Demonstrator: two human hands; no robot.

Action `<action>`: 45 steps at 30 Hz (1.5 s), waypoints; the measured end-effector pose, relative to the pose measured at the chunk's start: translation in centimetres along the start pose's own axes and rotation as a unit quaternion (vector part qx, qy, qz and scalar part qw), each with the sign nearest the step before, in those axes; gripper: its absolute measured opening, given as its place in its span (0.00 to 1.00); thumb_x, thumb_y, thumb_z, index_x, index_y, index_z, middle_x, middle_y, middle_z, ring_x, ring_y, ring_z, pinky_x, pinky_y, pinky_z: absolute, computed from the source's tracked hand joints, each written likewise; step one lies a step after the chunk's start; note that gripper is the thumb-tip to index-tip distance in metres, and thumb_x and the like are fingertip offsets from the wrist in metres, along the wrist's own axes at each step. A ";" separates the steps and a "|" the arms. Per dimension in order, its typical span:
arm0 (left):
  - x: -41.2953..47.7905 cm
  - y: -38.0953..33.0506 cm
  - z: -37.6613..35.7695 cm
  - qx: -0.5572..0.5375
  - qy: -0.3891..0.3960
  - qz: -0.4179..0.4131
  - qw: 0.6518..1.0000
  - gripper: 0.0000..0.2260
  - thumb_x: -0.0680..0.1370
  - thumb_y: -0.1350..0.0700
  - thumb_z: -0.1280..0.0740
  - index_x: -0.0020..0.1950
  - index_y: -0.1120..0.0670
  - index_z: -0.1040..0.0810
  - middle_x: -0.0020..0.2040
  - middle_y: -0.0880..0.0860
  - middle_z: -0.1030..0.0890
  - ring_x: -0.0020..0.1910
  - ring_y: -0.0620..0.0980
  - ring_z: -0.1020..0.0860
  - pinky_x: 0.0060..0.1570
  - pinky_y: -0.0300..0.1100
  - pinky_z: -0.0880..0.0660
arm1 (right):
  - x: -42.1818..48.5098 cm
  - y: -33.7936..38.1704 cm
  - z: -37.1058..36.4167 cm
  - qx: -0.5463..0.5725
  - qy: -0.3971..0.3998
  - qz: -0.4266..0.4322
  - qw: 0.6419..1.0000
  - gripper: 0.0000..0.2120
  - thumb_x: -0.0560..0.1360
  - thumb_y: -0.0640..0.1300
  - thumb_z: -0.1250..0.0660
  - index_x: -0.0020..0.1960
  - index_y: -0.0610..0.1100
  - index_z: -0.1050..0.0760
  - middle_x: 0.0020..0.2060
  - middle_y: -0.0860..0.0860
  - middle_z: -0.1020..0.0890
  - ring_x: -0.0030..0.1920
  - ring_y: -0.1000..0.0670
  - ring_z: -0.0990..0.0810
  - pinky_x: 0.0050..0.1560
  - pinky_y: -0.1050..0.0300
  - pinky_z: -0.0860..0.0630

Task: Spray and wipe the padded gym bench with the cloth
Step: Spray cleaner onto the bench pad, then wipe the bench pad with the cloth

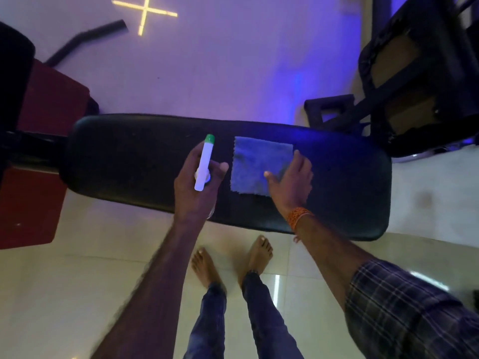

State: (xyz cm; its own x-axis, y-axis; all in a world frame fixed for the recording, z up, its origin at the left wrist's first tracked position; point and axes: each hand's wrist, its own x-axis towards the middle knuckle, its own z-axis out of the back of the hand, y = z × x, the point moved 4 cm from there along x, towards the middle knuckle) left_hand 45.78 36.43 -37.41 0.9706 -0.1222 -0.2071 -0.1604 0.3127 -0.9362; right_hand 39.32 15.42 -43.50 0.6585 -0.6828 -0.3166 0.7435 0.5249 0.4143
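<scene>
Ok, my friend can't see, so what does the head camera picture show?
A person's right hand rests on a blue cloth spread on a black padded gym bench, while the left hand holds a white spray bottle with a green tip. Their bare feet stand on pale floor tiles.

Blue cloth [256, 161] lies flat on the black padded bench [129, 156] — white, green-tipped spray bottle [204, 161] just beside it.

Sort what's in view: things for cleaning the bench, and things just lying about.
For the job: spray bottle in the left hand; blue cloth under the right hand; padded bench.
Lying about: black bar on the floor; black machine frame at right.
</scene>
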 end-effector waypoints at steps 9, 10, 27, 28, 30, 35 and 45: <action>2.8 -2.8 -4.4 -0.052 -0.017 -0.028 0.998 0.11 0.82 0.56 0.32 0.64 0.47 0.22 0.56 0.53 0.15 0.53 0.44 0.18 0.54 0.40 0.22 | 3.2 -0.5 -0.6 0.213 0.060 -0.147 0.964 0.13 0.76 0.51 0.26 0.53 0.42 0.21 0.52 0.43 0.15 0.55 0.41 0.17 0.52 0.54 0.24; 2.9 -2.8 -4.9 -0.058 -0.019 -0.020 0.998 0.12 0.82 0.57 0.32 0.66 0.52 0.23 0.58 0.54 0.15 0.55 0.43 0.18 0.55 0.40 0.22 | 3.3 -0.6 0.2 0.239 0.047 -0.116 0.963 0.10 0.77 0.48 0.27 0.50 0.42 0.22 0.48 0.45 0.16 0.51 0.42 0.17 0.47 0.58 0.28; 1.7 -0.6 -10.6 0.013 0.051 0.035 0.998 0.25 0.75 0.49 0.23 0.70 0.47 0.25 0.51 0.35 0.17 0.49 0.33 0.19 0.48 0.27 0.24 | -0.5 -5.9 8.0 0.360 0.058 -0.016 0.931 0.13 0.82 0.48 0.32 0.65 0.48 0.24 0.54 0.56 0.19 0.53 0.58 0.17 0.49 0.61 0.17; 1.5 -0.2 -10.2 0.033 0.055 0.045 0.997 0.29 0.74 0.48 0.23 0.73 0.48 0.28 0.56 0.39 0.18 0.55 0.37 0.20 0.54 0.32 0.24 | -1.2 -5.7 7.7 0.368 0.069 -0.015 0.927 0.13 0.82 0.48 0.32 0.65 0.48 0.24 0.53 0.56 0.18 0.52 0.59 0.17 0.49 0.62 0.17; 0.6 1.1 -9.0 0.072 0.048 0.065 0.994 0.33 0.74 0.49 0.22 0.75 0.53 0.31 0.66 0.49 0.23 0.63 0.45 0.23 0.62 0.40 0.25 | -2.6 -5.1 7.1 0.391 0.091 -0.010 0.916 0.12 0.82 0.47 0.32 0.64 0.47 0.23 0.53 0.53 0.17 0.52 0.57 0.16 0.49 0.61 0.17; -2.9 5.2 -5.7 -0.037 0.050 0.291 0.955 0.22 0.78 0.38 0.34 0.65 0.51 0.25 0.67 0.58 0.21 0.57 0.47 0.21 0.58 0.44 0.25 | -6.0 -2.6 5.2 0.434 0.198 -0.044 0.878 0.07 0.82 0.45 0.33 0.60 0.51 0.21 0.51 0.54 0.15 0.53 0.50 0.16 0.51 0.59 0.18; -4.5 7.9 3.1 -0.308 0.102 0.401 0.856 0.30 0.84 0.38 0.47 0.59 0.59 0.14 0.62 0.63 0.17 0.63 0.56 0.18 0.63 0.51 0.26 | -10.5 6.3 -1.7 0.522 0.325 -0.091 0.783 0.13 0.85 0.41 0.38 0.67 0.39 0.24 0.60 0.37 0.16 0.63 0.38 0.17 0.65 0.43 0.22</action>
State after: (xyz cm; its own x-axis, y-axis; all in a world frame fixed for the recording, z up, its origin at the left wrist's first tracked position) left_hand 40.75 42.39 -42.98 0.4618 -0.2823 -0.8409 -0.8866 -0.1759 -0.4278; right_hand 37.33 26.74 -39.00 0.7246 -0.1165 -0.6792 0.5557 -0.4841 0.6759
